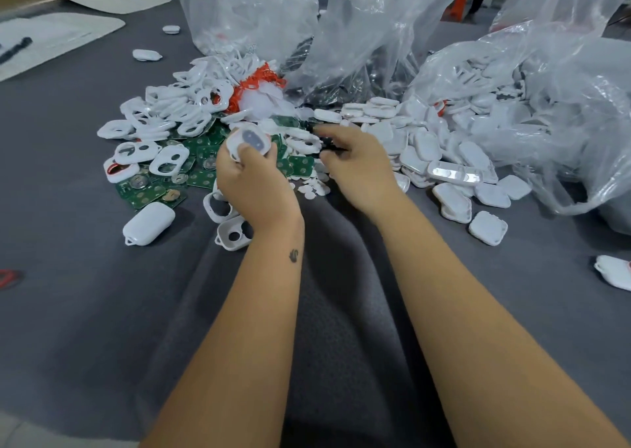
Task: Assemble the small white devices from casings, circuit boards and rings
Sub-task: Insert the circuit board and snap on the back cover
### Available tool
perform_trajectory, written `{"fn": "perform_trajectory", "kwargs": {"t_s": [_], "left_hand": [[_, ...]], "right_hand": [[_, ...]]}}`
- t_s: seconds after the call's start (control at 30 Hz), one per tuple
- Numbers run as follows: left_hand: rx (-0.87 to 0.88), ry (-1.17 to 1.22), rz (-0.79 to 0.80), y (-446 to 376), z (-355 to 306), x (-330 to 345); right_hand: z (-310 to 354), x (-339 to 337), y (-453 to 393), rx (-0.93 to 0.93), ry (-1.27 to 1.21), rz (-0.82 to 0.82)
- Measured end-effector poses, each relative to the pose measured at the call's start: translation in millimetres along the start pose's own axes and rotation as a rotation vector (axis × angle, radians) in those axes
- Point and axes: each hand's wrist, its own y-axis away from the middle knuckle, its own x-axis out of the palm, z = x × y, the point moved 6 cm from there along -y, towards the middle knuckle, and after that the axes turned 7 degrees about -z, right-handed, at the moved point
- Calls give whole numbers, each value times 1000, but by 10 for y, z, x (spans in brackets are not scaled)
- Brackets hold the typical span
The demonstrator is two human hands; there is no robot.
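**Risk: casing drops or wrong part gets picked**

Left hand (pixel 251 174) grips a white casing (pixel 249 142) raised just above the green circuit boards (pixel 201 171), fingers curled round its lower end. Shallow hold, so it could slip into the pile. Right hand (pixel 355 164) reaches into the mixed parts, fingers bent; can't tell if it's pinching anything. Dense clutter there, so a mis-pick is likely.

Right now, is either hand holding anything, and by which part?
The left hand grips a white casing by its lower end. The right hand reaches into the pile; whether its fingers hold anything cannot be told.
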Motion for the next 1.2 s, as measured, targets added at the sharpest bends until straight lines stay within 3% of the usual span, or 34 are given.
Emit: {"fn": "perform_trajectory", "kwargs": {"t_s": [0.13,0.2,0.47,0.63,0.7,0.87,1.2], "left_hand": [[-20,8,3,21,15,1],[-20,-4,12,24,27,8],[-85,-68,148,72,175,107],[-353,-96,401,300,392,276],[-450,-84,490,413,458,319],[-482,-132,643,539,506,355],[-589,-177,640,546,527,346]], "right_hand": [[-37,225,50,-148,464,9],[-46,234,48,-173,535,-42],[37,-149,152,-107,158,-314],[10,-500,315,-14,-107,-491],[-6,-585,380,11,-131,-514],[-62,-630,477,72,-166,-469],[-172,-698,493,195,-285,-485]]}}
